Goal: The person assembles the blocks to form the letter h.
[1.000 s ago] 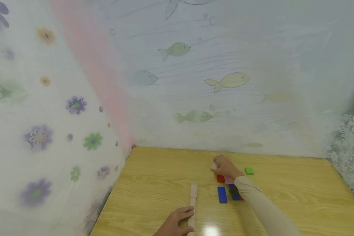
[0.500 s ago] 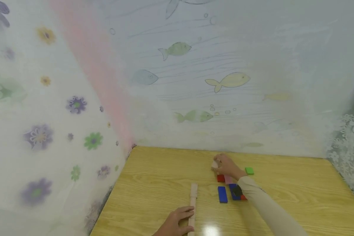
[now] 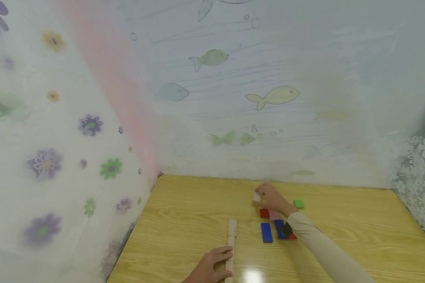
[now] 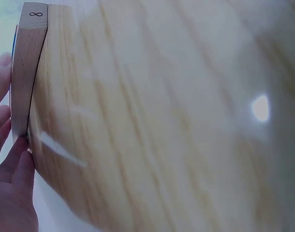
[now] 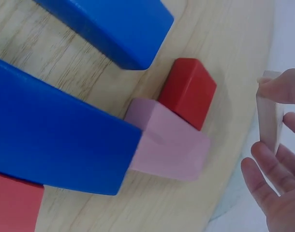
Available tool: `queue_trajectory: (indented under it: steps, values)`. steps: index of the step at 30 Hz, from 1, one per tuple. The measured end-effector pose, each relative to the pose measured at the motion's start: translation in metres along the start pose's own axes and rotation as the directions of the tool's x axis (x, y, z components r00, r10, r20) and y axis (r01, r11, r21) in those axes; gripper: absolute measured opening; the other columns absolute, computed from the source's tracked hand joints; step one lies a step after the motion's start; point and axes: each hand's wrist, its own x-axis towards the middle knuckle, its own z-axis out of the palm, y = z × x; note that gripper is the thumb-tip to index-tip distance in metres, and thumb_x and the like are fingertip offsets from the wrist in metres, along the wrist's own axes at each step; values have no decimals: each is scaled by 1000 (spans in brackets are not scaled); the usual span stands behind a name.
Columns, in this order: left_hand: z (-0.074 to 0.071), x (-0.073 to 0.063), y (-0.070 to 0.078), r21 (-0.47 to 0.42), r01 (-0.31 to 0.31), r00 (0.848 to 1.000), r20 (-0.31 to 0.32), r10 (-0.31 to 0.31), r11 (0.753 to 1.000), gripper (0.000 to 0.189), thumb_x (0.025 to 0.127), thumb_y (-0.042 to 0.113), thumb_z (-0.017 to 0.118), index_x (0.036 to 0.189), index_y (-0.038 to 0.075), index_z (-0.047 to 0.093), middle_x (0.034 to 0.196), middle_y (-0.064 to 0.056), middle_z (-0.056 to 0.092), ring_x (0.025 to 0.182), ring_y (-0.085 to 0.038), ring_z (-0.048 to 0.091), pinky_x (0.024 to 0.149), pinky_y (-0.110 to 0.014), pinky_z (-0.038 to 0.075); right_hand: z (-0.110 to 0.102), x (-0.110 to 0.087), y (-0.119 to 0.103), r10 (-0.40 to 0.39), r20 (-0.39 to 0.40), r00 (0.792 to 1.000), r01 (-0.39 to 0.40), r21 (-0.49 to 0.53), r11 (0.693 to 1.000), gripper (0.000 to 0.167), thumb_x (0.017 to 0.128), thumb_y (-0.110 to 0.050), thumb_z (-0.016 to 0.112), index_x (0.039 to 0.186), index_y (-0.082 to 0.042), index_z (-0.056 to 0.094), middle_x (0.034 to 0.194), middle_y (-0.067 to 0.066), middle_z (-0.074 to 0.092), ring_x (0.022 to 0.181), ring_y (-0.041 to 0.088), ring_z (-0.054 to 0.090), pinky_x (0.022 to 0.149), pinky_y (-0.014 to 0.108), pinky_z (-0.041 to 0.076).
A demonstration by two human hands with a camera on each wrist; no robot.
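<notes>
In the head view my left hand (image 3: 212,265) lies along the left side of a row of pale wooden blocks (image 3: 231,239), fingertips resting on it. The left wrist view shows one end of the row (image 4: 29,72) marked "8", the fingers spread along it. My right hand (image 3: 272,198) reaches over the far part of the table and pinches a pale wooden block (image 5: 271,116) between thumb and fingers. Just below that hand lie a red block (image 5: 191,92) and a pink block (image 5: 169,145), side by side and touching.
A blue block (image 3: 266,232) lies right of the wooden row. Another blue block (image 3: 279,229) and a second red block (image 5: 14,203) are partly behind the right wrist's dark device. A green block (image 3: 299,204) lies farther right. A fish-patterned curtain (image 3: 233,157) hangs along the table's far edge.
My right hand has shifted very slightly, still pinching the wooden block, and its forearm has swung a little to the right. My left hand keeps its place on the row.
</notes>
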Motion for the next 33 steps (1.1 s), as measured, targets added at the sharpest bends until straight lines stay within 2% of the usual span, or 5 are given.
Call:
queue_trajectory:
  steps: [8,13,23,33]
  values:
    - [0,0,1,17,-14,1000,-8,14,1000,56,88,36,65,129,-1,55,137,-7,51,124,-27,48,96,-34,46,-2,4,-11,-17,33,999,17,-6,1000,40,78,-8,73,114,5,62,112,18,59,96,33,59,76,43,53]
    - [1,0,1,26,-23,1000,-9,24,999,56,89,36,65,129,-1,55,137,-7,51,124,-27,48,96,-34,46,-1,5,-18,-21,38,999,20,25,999,39,77,-6,73,113,4,62,112,18,57,95,33,57,75,42,53]
    - [0,1,1,28,-18,1000,2,18,999,56,88,36,65,130,-1,55,137,-7,50,124,-27,48,96,-34,46,12,8,-25,-73,29,997,71,49,996,38,74,-4,76,109,3,63,105,14,57,90,29,57,71,36,52]
    - [0,0,-1,16,-7,1000,9,6,1000,56,89,37,64,131,1,54,138,-6,50,125,-26,47,97,-34,45,24,9,-31,-117,46,992,113,75,991,40,76,-5,76,112,5,62,109,14,56,92,30,57,75,38,52]
